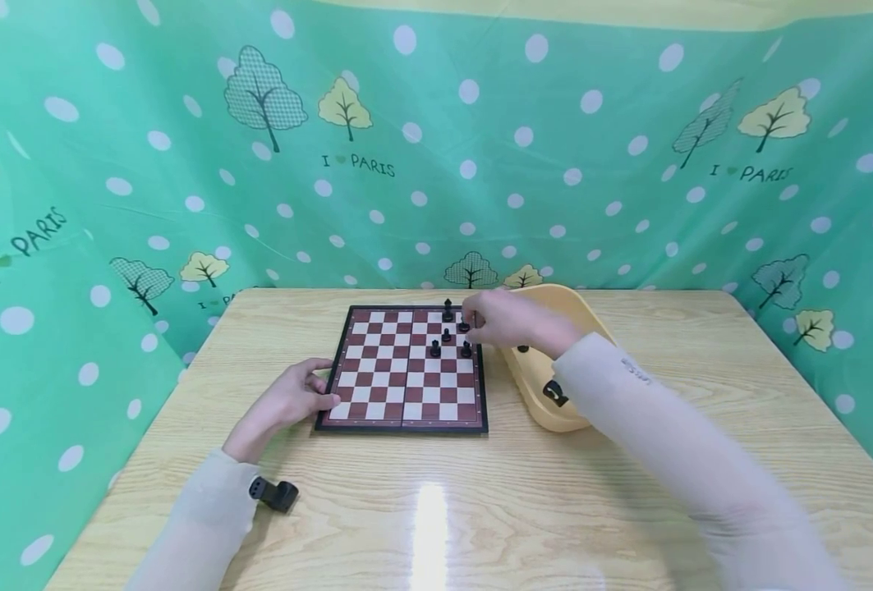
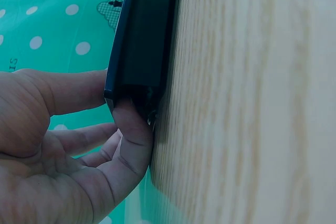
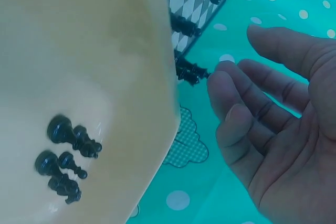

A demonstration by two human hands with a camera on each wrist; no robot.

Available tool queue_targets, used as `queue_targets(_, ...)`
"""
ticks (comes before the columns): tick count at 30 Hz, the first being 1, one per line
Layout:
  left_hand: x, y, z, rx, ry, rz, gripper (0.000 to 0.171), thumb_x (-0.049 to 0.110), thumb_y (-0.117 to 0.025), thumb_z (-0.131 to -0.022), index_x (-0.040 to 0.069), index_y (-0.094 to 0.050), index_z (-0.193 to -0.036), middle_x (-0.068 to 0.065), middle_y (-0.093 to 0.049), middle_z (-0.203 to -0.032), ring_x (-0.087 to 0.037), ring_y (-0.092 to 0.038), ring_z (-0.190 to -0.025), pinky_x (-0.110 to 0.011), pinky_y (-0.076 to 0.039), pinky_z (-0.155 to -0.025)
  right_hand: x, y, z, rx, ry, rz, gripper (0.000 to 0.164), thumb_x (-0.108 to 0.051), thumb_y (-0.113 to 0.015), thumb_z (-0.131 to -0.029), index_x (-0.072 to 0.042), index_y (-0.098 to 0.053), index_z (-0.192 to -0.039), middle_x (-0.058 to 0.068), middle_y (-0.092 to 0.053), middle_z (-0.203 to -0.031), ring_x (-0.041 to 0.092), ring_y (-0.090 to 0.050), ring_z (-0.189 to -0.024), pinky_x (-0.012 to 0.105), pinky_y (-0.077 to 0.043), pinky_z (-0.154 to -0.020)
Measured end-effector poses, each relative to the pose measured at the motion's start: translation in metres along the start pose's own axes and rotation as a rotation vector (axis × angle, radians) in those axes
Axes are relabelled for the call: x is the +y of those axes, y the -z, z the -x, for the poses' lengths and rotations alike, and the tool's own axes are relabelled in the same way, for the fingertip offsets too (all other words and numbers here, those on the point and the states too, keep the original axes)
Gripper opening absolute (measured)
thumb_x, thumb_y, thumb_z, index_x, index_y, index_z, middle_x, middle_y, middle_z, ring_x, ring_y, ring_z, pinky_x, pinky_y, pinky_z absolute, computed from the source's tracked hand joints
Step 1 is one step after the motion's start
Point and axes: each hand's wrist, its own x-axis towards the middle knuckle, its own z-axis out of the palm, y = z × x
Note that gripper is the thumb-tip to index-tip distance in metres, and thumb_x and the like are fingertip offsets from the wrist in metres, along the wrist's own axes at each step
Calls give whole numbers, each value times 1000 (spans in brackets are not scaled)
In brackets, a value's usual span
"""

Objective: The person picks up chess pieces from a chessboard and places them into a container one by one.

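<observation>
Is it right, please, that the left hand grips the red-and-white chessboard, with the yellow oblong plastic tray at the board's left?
The left hand grips the chessboard, but the head view shows the yellow tray at the board's right, not left.

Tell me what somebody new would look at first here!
Probably the bright green cloth behind the wooden table, with its white spots and trees. Next might come the red-brown and white chessboard, with black chess pieces towards its far right corner beside the right hand, while the left hand grips its left edge. Then maybe the yellow tub just right of it, with more black pieces inside.
</observation>
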Motion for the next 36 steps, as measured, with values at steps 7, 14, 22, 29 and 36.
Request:
queue_targets(7, 0, 0, 0, -2, 4, 8, 73, 3, -73, -81, -1, -35, -144, -12, -56, -92, -21, -55, -76, -32, -45, -64, -3, -7, -7, -35, -30, -24, 30, -19, -69, -87, -6, -63, -114, 3, -61, -92, 16, -61, -73, 28, -51, -59)
queue_targets(14, 0, 0, 1, -2, 6, 18, 74, 4, -73, -80, 0, -35, -144, -12, -56, -93, -21, -54, -77, -32, -45, -65, -3, -11, -10, -97, -51, -56, 30, -11, -66, -89, -7, -61, -118, 7, -60, -92, 26, -66, -71, 28, -51, -54)
queue_targets(22, 1, 0, 1, -2, 13, 20, 75, 4, -73, -80, 0, -34, -145, -12, -56, -93, -21, -55, -76, -32, -45, -64, 0, -14, -13, -134, -42, 25, 35, -7, -67, -87, -10, -61, -121, 4, -60, -96, 17, -59, -78, 27, -51, -60)
queue_targets(29, 1, 0, 1, -1, 9, 28, 74, 3, -73, -81, -1, -35, -144, -12, -56, -93, -21, -55, -76, -33, -46, -64, 5, -20, -19, -142, 2, 88, 32, -5, -67, -86, -11, -63, -117, 2, -61, -92, 16, -58, -77, 27, -49, -63)
queue_targets(36, 1, 0, 1, 4, 15, 19, 74, 3, -73, -80, 0, -35, -144, -12, -56, -93, -21, -55, -77, -32, -46, -65, 7, -25, -21, -135, 44, 138, 27, -8, -70, -84, -14, -67, -110, 1, -62, -95, 16, -57, -81, 29, -48, -69)
